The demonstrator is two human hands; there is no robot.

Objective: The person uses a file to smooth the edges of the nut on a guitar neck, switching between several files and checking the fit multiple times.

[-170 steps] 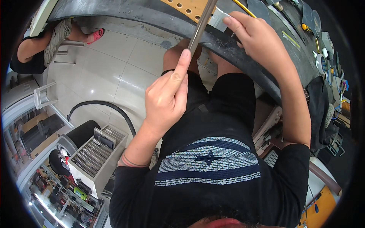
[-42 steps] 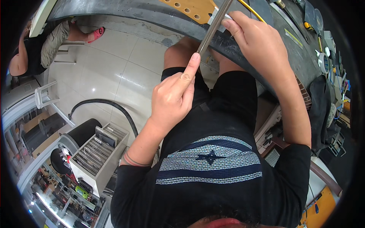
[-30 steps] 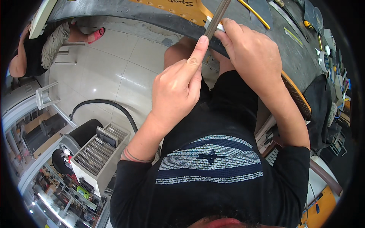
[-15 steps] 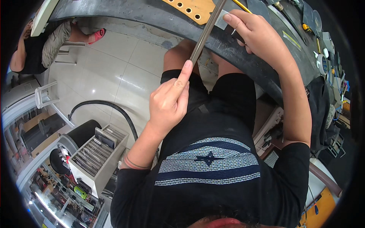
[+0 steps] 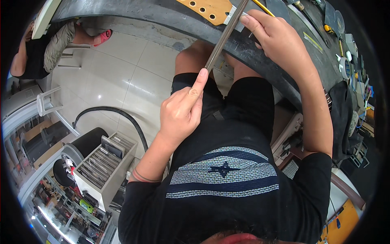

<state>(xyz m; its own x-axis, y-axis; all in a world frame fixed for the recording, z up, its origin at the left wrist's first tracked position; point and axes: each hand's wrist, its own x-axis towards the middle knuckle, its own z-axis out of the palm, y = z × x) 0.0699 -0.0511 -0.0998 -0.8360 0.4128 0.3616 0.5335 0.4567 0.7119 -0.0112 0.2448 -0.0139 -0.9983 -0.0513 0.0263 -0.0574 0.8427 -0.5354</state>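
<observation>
My left hand (image 5: 182, 110) is closed round the near end of a long, narrow metal file (image 5: 222, 40), its index finger stretched along the tool. The file slants up and right across the edge of the dark workbench (image 5: 162, 26). At its far part, my right hand (image 5: 274, 38) is closed, the thumb pressing a small pale flat piece (image 5: 239, 27) that lies under the file and shows on both sides of it. A thin metal pin juts out below that thumb; the other right fingers are mostly hidden. Just left of the file lies a wooden guitar headstock (image 5: 209, 9) with round holes.
On the bench at right lie a pencil (image 5: 263, 7), a steel ruler (image 5: 302, 18) and a round gauge (image 5: 345, 68). A drawer-like rack (image 5: 103, 162) and a black hose (image 5: 118, 112) stand at lower left. Another person (image 5: 36, 53) sits at far left.
The file has shifted slightly right and toward me, with my left hand following. More of the pale piece now shows left of the file. The headstock appears a little further right.
</observation>
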